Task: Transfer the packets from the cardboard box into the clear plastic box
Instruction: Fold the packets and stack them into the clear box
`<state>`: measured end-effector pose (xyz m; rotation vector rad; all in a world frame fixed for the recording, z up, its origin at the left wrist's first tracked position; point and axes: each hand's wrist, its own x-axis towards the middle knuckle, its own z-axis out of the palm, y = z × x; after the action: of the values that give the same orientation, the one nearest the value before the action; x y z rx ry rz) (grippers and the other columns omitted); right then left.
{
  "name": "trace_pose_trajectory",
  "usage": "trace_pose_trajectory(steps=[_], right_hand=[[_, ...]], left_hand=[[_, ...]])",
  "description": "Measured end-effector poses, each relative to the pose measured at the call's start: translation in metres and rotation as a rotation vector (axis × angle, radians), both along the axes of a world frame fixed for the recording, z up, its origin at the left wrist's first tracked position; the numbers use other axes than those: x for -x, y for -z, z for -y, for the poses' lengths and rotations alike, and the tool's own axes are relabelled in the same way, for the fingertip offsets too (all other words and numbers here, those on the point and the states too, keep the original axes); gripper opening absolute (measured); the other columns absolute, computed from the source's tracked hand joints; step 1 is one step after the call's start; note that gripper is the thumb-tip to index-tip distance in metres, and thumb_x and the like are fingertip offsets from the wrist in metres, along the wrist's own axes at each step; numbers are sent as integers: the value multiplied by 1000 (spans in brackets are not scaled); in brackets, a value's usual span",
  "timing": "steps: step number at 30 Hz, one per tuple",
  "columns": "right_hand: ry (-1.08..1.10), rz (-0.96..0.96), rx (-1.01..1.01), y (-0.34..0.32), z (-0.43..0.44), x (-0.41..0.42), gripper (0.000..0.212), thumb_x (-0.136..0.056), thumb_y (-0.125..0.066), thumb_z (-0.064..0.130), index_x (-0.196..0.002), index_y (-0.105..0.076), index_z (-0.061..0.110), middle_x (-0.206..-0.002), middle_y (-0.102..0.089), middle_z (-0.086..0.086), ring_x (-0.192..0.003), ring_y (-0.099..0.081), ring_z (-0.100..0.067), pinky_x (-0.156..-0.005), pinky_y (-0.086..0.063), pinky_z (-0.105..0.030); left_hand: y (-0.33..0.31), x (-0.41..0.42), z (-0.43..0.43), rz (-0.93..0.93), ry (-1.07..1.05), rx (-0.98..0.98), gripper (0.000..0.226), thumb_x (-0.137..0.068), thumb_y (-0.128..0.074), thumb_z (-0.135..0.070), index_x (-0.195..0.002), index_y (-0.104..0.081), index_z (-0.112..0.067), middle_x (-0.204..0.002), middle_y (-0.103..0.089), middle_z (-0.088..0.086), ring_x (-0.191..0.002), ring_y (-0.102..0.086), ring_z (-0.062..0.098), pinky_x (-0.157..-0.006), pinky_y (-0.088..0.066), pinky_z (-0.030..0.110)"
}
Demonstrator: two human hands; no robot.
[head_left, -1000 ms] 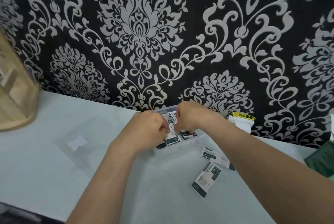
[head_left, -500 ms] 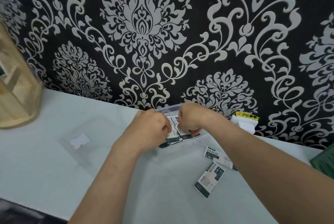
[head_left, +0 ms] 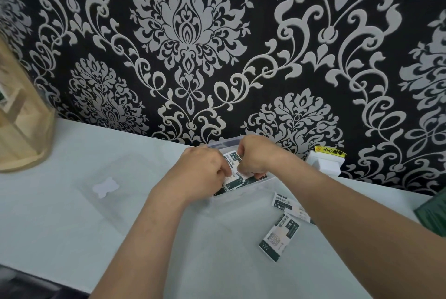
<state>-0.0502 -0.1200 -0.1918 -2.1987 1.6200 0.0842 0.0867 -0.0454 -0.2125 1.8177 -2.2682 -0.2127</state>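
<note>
The clear plastic box (head_left: 243, 198) stands on the pale table against the wall, with several green-and-white packets (head_left: 233, 158) inside. My left hand (head_left: 202, 173) and my right hand (head_left: 255, 156) are both over the box with fingers curled down among the packets; each seems to pinch packets, though the fingertips are hidden. Two more packets lie on the table right of the box, one flat (head_left: 280, 236) and one partly under my right forearm (head_left: 283, 202). The dark green cardboard box (head_left: 432, 211) shows only at the right edge.
The clear lid (head_left: 113, 187) with a white label lies on the table to the left. A wooden rack (head_left: 19, 125) stands at the far left. A white socket (head_left: 324, 162) with a yellow warning sticker sits on the wall right of the box.
Both hands have stayed over the clear box, shifting slightly among the packets. The camera has tilted a little; nothing else moved.
</note>
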Motion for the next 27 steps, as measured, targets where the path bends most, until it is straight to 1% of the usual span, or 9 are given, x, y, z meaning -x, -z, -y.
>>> trace_pose_trajectory(steps=[3,6,10,13,15,17,20,24,27], right_hand=[[-27,-30,60,-2,-4,1,27,-80,-67,4,-103,-58,13,-87,-67,-5,-67,-69,-19,-67,-61,-33],[-68,-20,198,-10,-9,4,21,-85,-66,13,-105,-60,15,-96,-65,-2,-82,-64,-20,-75,-56,-34],[-50,283,257,-43,-28,29,11,-89,-60,15,-95,-67,21,-85,-69,2,-82,-67,-20,-69,-53,-30],[5,497,139,-66,-48,68,10,-88,-62,11,-84,-69,16,-73,-73,-6,-72,-72,-25,-64,-59,-37],[15,449,72,-66,-55,93,7,-88,-64,13,-84,-70,15,-74,-74,-5,-72,-72,-20,-67,-58,-36],[5,237,62,-52,-58,119,4,-87,-68,24,-89,-69,21,-80,-70,3,-77,-68,-15,-72,-56,-33],[21,-19,36,-13,-59,143,25,-85,-69,39,-107,-65,28,-99,-59,11,-89,-58,-11,-78,-48,-26],[10,-90,92,30,-64,144,48,-84,-69,44,-126,-58,23,-121,-54,-3,-114,-48,-22,-91,-41,-30],[26,-26,141,37,-63,143,40,-83,-71,40,-119,-61,24,-118,-47,-6,-118,-38,-25,-92,-40,-33]], left_hand=[[1,-1,0,-37,14,4,38,-85,-45,-14,-102,-73,-34,-115,-65,-20,-117,-50,6,-107,-34,30],[-7,1,-5,-172,-14,59,38,-82,-46,-9,-98,-74,-29,-110,-67,-16,-109,-55,7,-99,-42,28],[-34,21,-24,-395,8,212,28,-84,-55,-7,-90,-77,-25,-87,-67,-12,-79,-60,6,-77,-50,25],[-48,54,-44,-412,93,20,27,-85,-57,-10,-85,-76,-29,-71,-66,-15,-52,-54,4,-53,-46,17],[-41,74,-52,-226,139,-113,22,-87,-55,-18,-91,-74,-30,-81,-68,-14,-66,-59,2,-63,-51,19],[-25,94,-53,-43,141,-182,18,-87,-59,-32,-100,-69,-26,-97,-67,-8,-91,-60,11,-78,-50,25],[-1,116,-48,145,33,-300,37,-79,-70,-47,-104,-60,-22,-106,-61,2,-101,-56,25,-74,-44,30],[8,125,-40,146,-49,-305,38,-73,-77,-35,-102,-56,-21,-106,-61,3,-99,-57,26,-67,-38,27],[10,127,-35,124,-42,-336,42,-74,-77,-31,-107,-52,-22,-108,-60,1,-102,-57,24,-71,-40,28]])
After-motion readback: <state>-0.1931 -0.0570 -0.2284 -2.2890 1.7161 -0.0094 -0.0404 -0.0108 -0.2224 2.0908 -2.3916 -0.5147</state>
